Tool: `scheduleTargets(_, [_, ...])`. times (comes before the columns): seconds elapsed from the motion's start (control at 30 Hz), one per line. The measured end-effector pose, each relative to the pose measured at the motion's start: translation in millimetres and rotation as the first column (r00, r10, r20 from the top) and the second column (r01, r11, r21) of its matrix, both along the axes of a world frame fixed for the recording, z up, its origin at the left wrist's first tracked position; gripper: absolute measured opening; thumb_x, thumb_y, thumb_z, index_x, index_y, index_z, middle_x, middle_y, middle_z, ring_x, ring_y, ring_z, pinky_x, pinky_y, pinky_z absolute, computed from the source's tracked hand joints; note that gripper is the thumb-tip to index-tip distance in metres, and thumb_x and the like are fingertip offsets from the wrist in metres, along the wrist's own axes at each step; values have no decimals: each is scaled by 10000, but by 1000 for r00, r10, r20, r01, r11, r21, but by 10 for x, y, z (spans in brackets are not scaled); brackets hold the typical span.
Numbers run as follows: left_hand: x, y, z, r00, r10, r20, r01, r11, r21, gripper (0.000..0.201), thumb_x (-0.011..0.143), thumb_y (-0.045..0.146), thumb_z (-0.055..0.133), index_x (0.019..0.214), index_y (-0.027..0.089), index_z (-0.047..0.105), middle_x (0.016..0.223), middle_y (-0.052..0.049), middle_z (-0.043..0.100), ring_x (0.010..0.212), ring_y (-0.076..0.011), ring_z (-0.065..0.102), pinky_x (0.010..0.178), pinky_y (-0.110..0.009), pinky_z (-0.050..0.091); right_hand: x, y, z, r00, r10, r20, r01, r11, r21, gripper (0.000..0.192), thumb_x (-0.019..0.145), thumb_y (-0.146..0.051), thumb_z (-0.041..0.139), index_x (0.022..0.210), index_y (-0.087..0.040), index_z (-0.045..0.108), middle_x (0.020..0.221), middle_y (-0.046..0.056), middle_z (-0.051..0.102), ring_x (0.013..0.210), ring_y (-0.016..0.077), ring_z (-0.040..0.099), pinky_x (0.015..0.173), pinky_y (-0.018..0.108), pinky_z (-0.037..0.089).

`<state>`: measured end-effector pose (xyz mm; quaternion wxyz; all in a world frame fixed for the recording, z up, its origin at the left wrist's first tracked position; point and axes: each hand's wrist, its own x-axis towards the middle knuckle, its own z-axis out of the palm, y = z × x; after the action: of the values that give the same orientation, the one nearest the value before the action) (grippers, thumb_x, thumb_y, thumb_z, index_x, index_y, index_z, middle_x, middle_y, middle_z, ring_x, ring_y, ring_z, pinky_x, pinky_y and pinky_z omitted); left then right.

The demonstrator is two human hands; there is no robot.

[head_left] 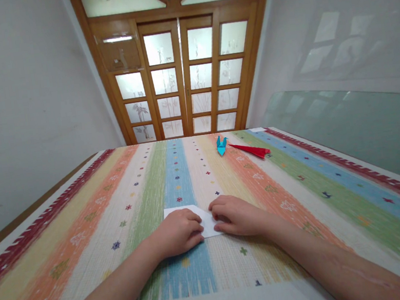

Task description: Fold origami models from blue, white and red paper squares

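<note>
On the striped cloth point(84, 219) just before me lies a white paper point(206, 220); my left hand point(179, 232) presses its left part with fingers curled together; my right hand point(236, 216) pins its right edge, fingers bent close; far off rest a blue paper crane point(221, 145) and, just beside it, a red folded piece point(253, 150).

white paper sheet point(206, 219), lying flat on striped cloth, partly covered by hands
</note>
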<state>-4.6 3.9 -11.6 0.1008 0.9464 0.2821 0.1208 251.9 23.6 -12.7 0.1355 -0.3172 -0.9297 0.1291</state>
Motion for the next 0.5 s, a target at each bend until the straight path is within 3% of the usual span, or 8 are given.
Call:
scheduleTargets(0.27, [-44,54,-61,1000,6,5,-6,999,46,201,910,264,647,1084,208,729,1128,-75,716,1036,-245,650,912,-366,485,25,49,-5,998,-27,50,22,995,99,243,931,-394,637,1063,-204,712,972,82,695,932,235,612,803,338,408])
scheduleTargets(0.5, [-49,125,-105,999,17,43,-21,995,93,200,962,204,570,1065,205,742,1075,-77,735,1036,-241,657,946,-394,474,15,69,-72,994,-103,22,98,983,154,221,943,-400,616,951,-207,724,902,79,685,879,235,598,780,352,403])
